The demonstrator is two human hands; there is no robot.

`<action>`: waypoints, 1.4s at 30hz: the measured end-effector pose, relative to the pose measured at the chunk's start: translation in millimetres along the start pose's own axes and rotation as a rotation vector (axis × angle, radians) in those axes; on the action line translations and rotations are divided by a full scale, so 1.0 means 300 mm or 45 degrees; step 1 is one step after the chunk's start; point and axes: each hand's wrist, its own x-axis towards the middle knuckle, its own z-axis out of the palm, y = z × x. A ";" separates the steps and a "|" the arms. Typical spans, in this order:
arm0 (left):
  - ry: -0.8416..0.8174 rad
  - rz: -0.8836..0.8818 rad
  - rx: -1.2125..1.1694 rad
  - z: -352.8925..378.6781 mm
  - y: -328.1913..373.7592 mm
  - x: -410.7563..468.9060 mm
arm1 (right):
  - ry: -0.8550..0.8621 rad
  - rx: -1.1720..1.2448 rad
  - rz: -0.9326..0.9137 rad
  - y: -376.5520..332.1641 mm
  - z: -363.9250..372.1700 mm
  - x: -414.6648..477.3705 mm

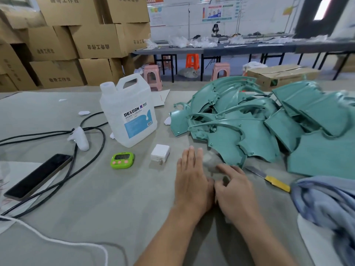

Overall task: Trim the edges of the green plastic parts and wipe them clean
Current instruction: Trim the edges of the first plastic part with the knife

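Reads "DEXCON" in bold dark caps on blue-and-white label of clear jug [128, 110] — can't make out small print or barcode no. below. Printed on sides of cardboard boxes [63, 45], back left: Chinese chars, approx. "工作台", some mirrored. Wall posters [219, 10], timer [122, 160] display — too blurred to read.

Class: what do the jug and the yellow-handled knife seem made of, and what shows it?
Jug: probably translucent plastic, matte; light shows through its moulded walls. Knife: blade looks metal, dull grey; handle perhaps yellow plastic, too blurred to confirm.
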 end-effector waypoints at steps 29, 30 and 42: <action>-0.124 -0.181 -0.497 -0.004 -0.086 0.135 | -0.045 -0.515 -0.387 -0.053 -0.277 0.510; -0.079 -0.204 -0.526 -0.007 -0.081 0.134 | -0.008 -0.463 -0.401 -0.068 -0.294 0.508; 0.201 -0.155 -1.064 -0.113 -0.039 0.088 | 0.415 -0.357 -0.725 -0.349 -0.369 0.321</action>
